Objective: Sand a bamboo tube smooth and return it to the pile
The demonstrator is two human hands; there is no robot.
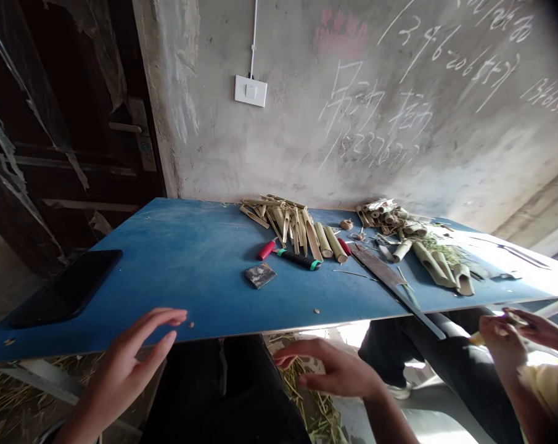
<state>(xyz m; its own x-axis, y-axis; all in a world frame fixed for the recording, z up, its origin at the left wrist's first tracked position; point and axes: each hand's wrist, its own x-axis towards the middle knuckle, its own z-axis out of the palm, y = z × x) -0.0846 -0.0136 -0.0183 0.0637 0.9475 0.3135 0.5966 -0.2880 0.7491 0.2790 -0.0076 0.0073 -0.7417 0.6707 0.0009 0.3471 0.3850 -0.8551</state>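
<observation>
Gap btwn phone [66,288] & bamboo pcs [283,222] — long blade [380,268] blocks R

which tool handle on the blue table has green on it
The black handle with green bands at both ends; the red handle beside it has none.

The blue tabletop [181,277] is smooth, matt painted board under a film of dust. The bamboo strips [279,216] at the far edge look dry and fibrous. The broad blade [380,265] at right is dull grey metal; the far wall [306,129] is rough, stained concrete.
</observation>
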